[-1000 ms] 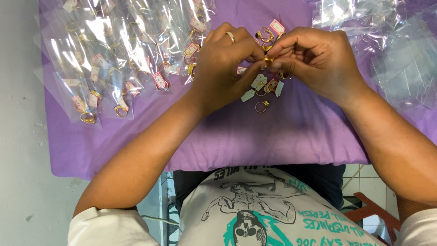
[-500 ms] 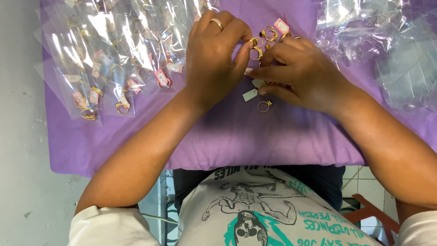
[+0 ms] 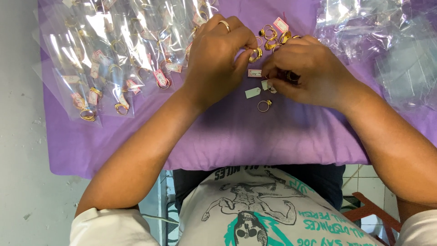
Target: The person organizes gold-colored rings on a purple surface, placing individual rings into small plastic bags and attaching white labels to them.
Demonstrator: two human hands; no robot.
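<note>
Both hands meet over the purple cloth: left hand pinches a gold ring at its fingertips, right hand pinches a small tag just right of and below it. A loose ring lies nearer, below both.

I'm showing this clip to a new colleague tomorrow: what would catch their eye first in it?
Probably the two hands meeting at the centre: the left hand pinches a gold ring while the right hand fingers small paper tags. Next, the purple cloth under everything, with rows of clear bags holding tagged rings spread at the left and a loose ring just below the hands.
</note>
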